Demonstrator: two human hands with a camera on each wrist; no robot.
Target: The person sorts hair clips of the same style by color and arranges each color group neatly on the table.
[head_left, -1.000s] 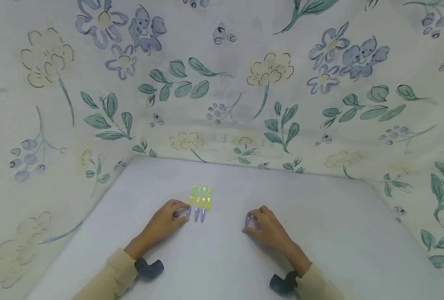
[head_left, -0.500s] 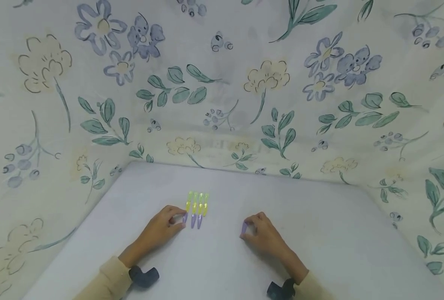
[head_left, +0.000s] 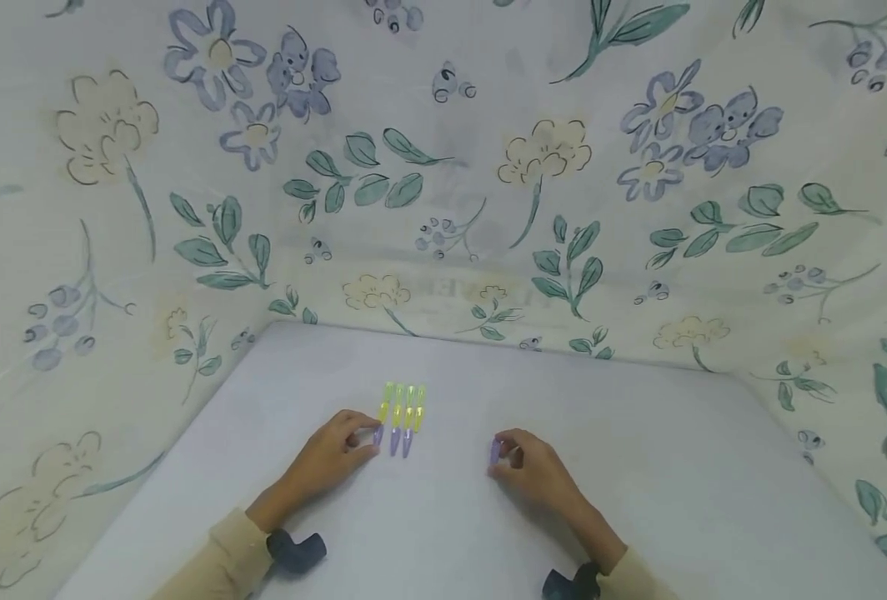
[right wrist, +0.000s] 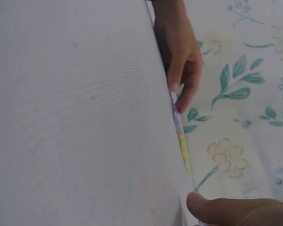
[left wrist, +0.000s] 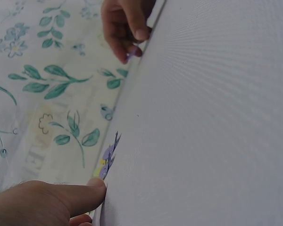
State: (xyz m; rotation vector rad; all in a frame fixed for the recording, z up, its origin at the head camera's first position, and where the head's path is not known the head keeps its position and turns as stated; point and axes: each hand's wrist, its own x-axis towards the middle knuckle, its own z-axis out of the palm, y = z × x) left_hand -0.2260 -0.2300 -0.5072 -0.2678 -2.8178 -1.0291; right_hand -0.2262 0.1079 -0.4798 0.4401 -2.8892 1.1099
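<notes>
Slim tapered hair clips lie in rows on the white tabletop: green clips (head_left: 400, 392) at the back, yellow clips (head_left: 409, 416) in the middle, and two purple clips (head_left: 401, 442) in front. My left hand (head_left: 333, 450) pinches a further purple clip (head_left: 378, 434) by its ends, at the left of that front row. Well to the right, my right hand (head_left: 537, 471) holds one more purple clip (head_left: 494, 452) between thumb and fingers. In the left wrist view, the purple clips (left wrist: 108, 151) show thin pointed prongs beyond the left thumb (left wrist: 87, 194).
The white tabletop (head_left: 638, 467) reaches back to a floral cloth (head_left: 443, 208) that hangs behind and along both sides. A dark band-like device sits on the left wrist (head_left: 296, 552) and another on the right wrist (head_left: 573, 583).
The head view shifts slightly. Both hands stay nearly in place, each with its purple clip, and the rows look the same.
</notes>
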